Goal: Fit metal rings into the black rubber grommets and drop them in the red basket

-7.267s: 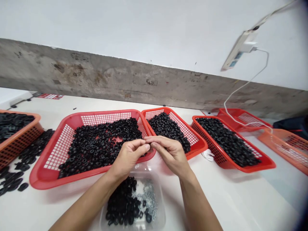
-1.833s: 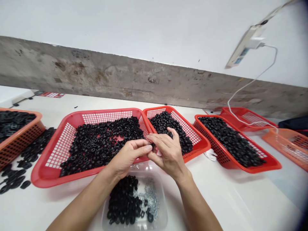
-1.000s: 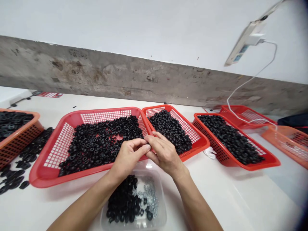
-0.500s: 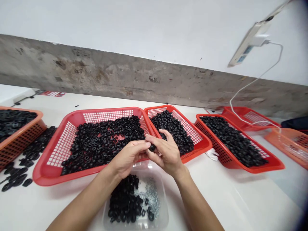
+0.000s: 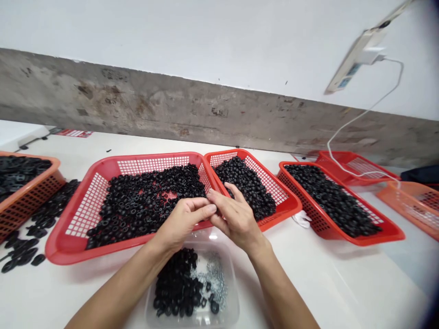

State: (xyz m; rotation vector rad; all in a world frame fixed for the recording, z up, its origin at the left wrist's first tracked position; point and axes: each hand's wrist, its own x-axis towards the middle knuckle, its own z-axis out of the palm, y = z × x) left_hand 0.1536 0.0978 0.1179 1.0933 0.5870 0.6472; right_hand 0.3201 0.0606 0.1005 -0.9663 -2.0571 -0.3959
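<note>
My left hand (image 5: pixel 183 221) and my right hand (image 5: pixel 235 214) meet fingertip to fingertip above the front edge of the large red basket. Both are closed in a pinch around a small black round part, which the thumb and fingers now hide. Below them stands a clear plastic tub (image 5: pixel 236 292). In it lie a heap of black round parts (image 5: pixel 178 283) and a scatter of tiny silvery pieces (image 5: pixel 216 278). Behind my left hand, the large red basket (image 5: pixel 72 256) holds many small black rings and caps (image 5: pixel 137 205). A smaller red basket (image 5: pixel 286 205) of black beadlike parts (image 5: pixel 252 187) sits behind my right hand.
Another red basket (image 5: pixel 329 235) of black parts stands to the right, a white crumpled scrap (image 5: pixel 302 219) beside it. An orange basket (image 5: pixel 34 203) and loose black pieces (image 5: pixel 25 251) are at left. A white cable (image 5: pixel 356 116) hangs from a power strip (image 5: pixel 350 61).
The black round part that showed between my fingertips is now covered. My left thumb has slid slightly right and my right hand has turned a little over it.
</note>
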